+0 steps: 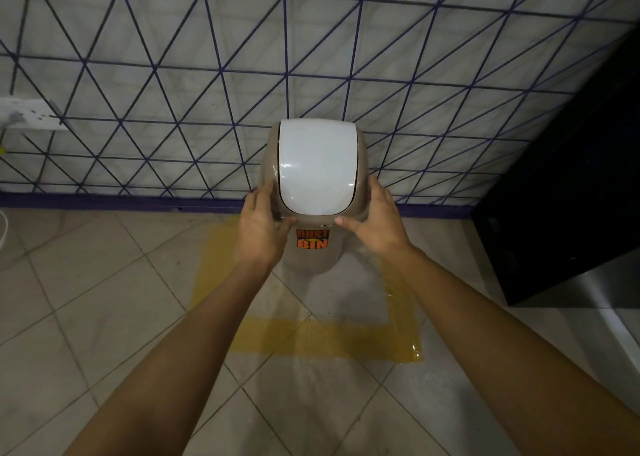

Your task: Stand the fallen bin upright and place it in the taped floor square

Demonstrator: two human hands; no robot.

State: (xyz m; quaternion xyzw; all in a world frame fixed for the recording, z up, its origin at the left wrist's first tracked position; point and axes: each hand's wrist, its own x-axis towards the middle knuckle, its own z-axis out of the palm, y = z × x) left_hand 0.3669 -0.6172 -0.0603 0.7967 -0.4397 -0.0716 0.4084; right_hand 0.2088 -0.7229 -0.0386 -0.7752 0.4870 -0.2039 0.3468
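Note:
The beige bin (313,258) stands upright on the floor, with a white swing lid (317,168) on top and an orange "DUST BIN" sticker on its front. Its base sits inside the far part of the yellow taped floor square (322,339), close to the wall. My left hand (261,225) grips the left side of the lid rim. On the opposite side, my right hand (375,221) holds the rim. Both forearms reach in from the bottom of the view.
A tiled wall with a purple triangle pattern (173,92) rises right behind the bin. A dark cabinet (568,196) stands at the right, near the square's right edge. A white socket strip (31,114) hangs on the wall at far left.

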